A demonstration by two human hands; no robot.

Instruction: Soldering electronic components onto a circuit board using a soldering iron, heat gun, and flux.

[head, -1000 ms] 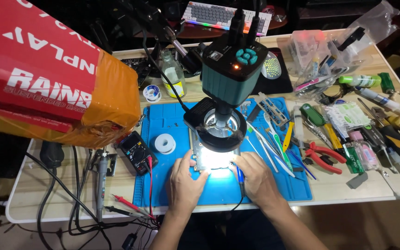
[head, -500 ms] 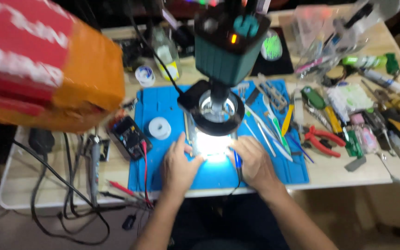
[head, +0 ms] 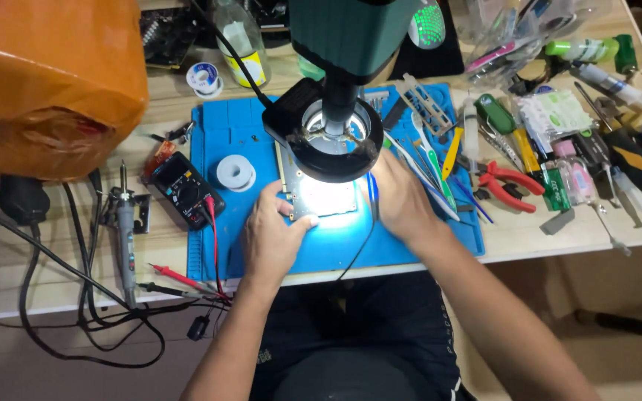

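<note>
- Brightly lit green circuit board [head: 325,197] lies between both hands, its long axis running left-right.
- Left hand [head: 276,230] pinches its left edge.
- Right hand [head: 403,197] clamps a thin blue tool [head: 372,194] just right of it.

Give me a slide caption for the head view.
Both hands, left hand and right hand, steady a lit circuit board under a microscope.

2 bare forearms, no sleeves down to the wrists, no watch, no bracelet, no gloves. Left hand [head: 276,236] broad, fingers short, no rings on show. Right hand [head: 403,199] likewise unadorned, knuckles bare. Below the table edge, dark shorts [head: 358,334], black or near black, loose cut, soft folds across the lap. Small pale marking on the left leg of the shorts, another thin pale mark near the right hem, both too small to make out.
</note>
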